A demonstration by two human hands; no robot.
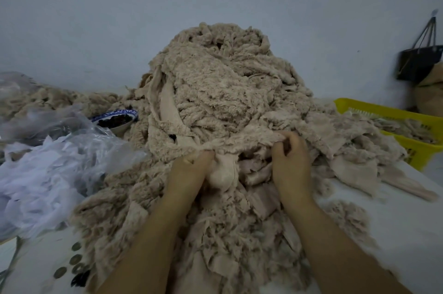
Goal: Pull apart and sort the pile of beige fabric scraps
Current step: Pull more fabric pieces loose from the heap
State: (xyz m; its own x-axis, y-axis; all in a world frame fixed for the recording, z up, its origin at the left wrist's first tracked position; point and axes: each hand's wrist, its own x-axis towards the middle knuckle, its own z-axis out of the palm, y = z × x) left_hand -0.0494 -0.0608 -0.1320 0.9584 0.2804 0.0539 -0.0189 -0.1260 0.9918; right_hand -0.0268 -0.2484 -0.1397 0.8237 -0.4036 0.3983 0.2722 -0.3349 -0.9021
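Gripping one pile (223, 82), left hand (191, 170), right hand (291, 161)

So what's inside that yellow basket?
The yellow basket holds fluffy beige scraps. They cover its bottom, so anything underneath is hidden, and the big pile covers part of its near side.
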